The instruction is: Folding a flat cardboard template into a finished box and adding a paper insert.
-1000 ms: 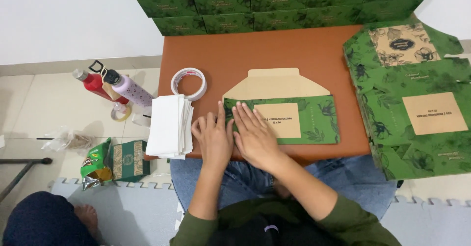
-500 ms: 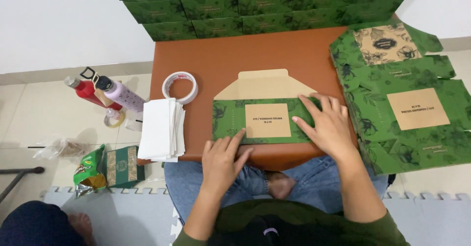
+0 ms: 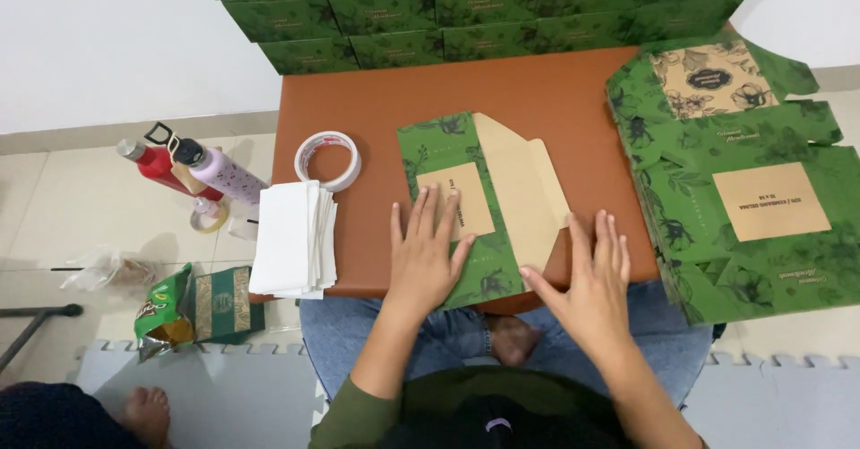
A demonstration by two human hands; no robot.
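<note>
Head view: the flat green box [image 3: 466, 211] lies on the brown table [image 3: 376, 108], its long axis running away from the person. The left hand [image 3: 428, 256] presses flat on it, fingers spread, grasping nothing. The right hand [image 3: 587, 279], also released, rests at the tan flap [image 3: 524, 189], just right.

Looks like a home room used as a packing spot: low brown table [image 3: 502, 90] on a tiled floor [image 3: 54, 198] w/ foam mats [image 3: 233, 395], person sitting cross-legged. Folded green boxes [image 3: 466, 1] stacked vs. the white wall, flat ones [image 3: 743, 180] piled at right. Tape roll [image 3: 328, 159], bottles [image 3: 193, 171], snack bags [image 3: 193, 306] nearby.
</note>
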